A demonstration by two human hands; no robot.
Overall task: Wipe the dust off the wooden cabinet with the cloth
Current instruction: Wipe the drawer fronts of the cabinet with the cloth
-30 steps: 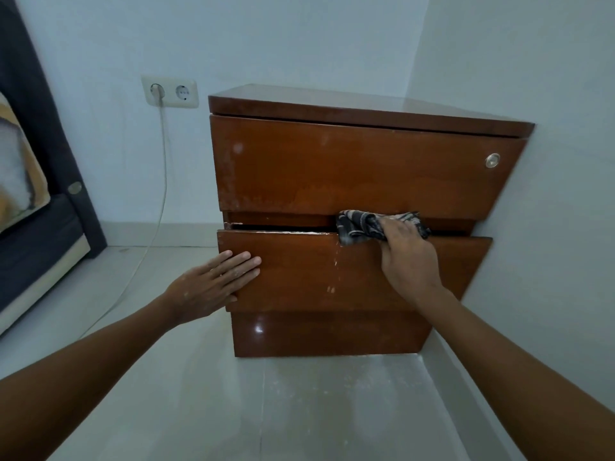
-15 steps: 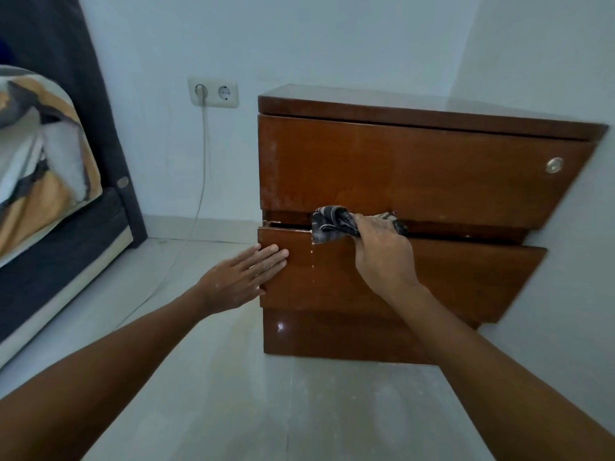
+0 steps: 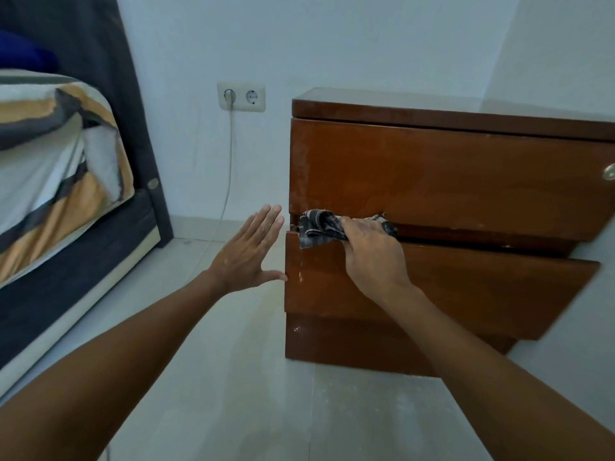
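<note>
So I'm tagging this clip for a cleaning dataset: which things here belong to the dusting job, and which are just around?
Part of the job:
- wooden cabinet
- cloth, gripped by the right hand at the lower drawer's top edge
- left hand, open, beside the cabinet's left edge

Just around:
- wall socket with plugged cable
- bed
</note>
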